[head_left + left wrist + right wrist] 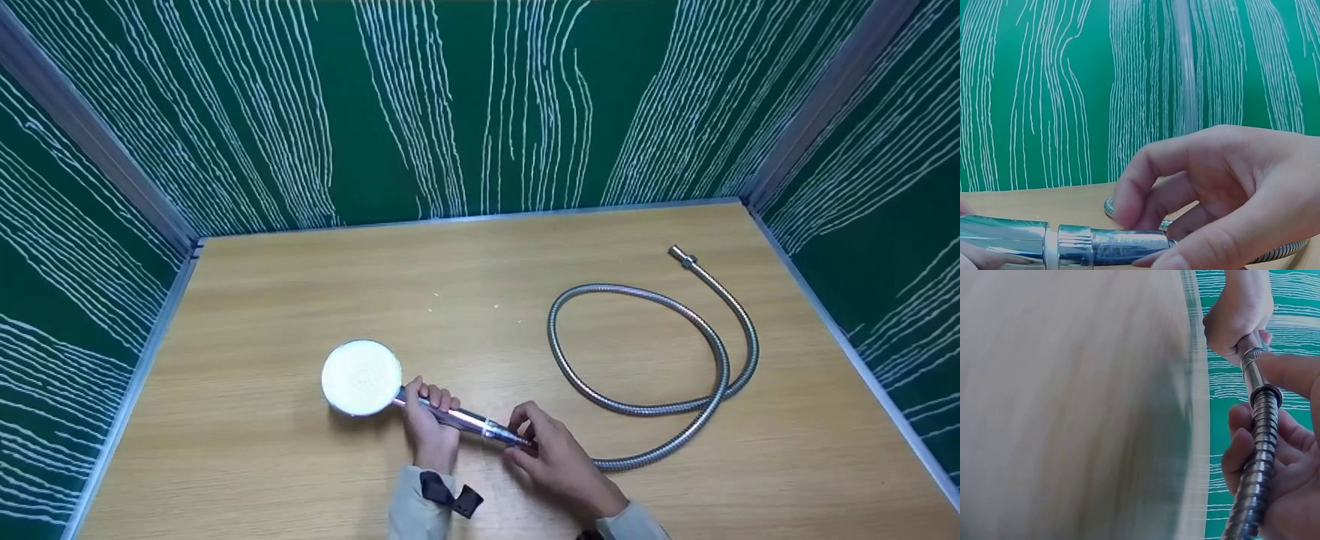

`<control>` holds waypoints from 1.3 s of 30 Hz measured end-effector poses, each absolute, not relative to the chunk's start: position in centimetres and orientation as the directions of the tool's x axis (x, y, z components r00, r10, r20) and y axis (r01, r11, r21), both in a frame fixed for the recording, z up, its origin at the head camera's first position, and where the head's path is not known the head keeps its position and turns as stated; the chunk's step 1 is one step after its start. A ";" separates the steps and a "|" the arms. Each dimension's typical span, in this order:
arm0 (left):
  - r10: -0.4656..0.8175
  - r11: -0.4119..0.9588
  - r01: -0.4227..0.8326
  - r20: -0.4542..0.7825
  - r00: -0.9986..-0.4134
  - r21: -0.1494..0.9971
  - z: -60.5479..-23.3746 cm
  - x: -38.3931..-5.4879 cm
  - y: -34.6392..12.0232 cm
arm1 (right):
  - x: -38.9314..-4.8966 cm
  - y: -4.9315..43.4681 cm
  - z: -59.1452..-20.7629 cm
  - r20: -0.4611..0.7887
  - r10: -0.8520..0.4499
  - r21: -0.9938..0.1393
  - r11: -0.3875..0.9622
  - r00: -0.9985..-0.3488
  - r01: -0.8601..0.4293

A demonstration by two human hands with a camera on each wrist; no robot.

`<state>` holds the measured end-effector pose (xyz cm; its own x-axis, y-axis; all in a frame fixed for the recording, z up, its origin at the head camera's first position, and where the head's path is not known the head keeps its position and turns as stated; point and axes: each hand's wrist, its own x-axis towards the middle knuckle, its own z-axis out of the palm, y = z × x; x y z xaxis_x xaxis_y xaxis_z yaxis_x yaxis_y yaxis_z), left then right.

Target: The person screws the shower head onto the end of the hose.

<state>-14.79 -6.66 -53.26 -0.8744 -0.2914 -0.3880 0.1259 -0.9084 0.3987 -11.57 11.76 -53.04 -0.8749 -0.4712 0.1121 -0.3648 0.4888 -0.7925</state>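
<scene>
A chrome shower head with a round white face is held above the wooden table in the head view. My left hand grips its handle, fingers curled round the middle. At the handle's lower end sits the hose connector, joined in line with the handle. My right hand holds this connector between thumb and bent fingers. From there the ribbed metal shower hose runs past the right palm in the right wrist view. How firmly the right fingertips press cannot be told.
The rest of the hose lies looped on the table at the right, its free end with a nut toward the back. Green panels with white wavy lines enclose the back and sides. A black strap circles the left wrist.
</scene>
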 end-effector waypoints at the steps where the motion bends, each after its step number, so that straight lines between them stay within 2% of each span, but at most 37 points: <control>1: -0.287 -0.911 0.124 -0.390 -0.875 0.392 -53.3 -14.8 -6.7 | -11.6 11.8 -53.1 0.104 -0.467 -0.794 0.492 -0.878 -0.356; 11: -0.275 -0.911 0.100 -0.410 -0.869 0.399 -53.6 -15.1 -6.7 | -11.8 11.6 -53.3 0.134 -0.452 -0.785 0.495 -0.882 -0.373; 24: -0.273 -0.917 0.110 -0.402 -0.874 0.384 -53.8 -15.2 -6.8 | -12.2 11.5 -53.1 0.056 -0.469 -0.789 0.520 -0.881 -0.327; 39: -0.301 -0.903 0.121 -0.404 -0.864 0.413 -54.0 -15.8 -6.6 | -12.6 11.5 -53.2 0.052 -0.456 -0.776 0.542 -0.889 -0.323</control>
<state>-15.85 -6.64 -53.95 -0.8635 -0.3013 -0.4044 0.1214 -0.9026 0.4131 -12.58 11.47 -53.20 -0.8886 -0.4558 0.0519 -0.3231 0.5415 -0.7761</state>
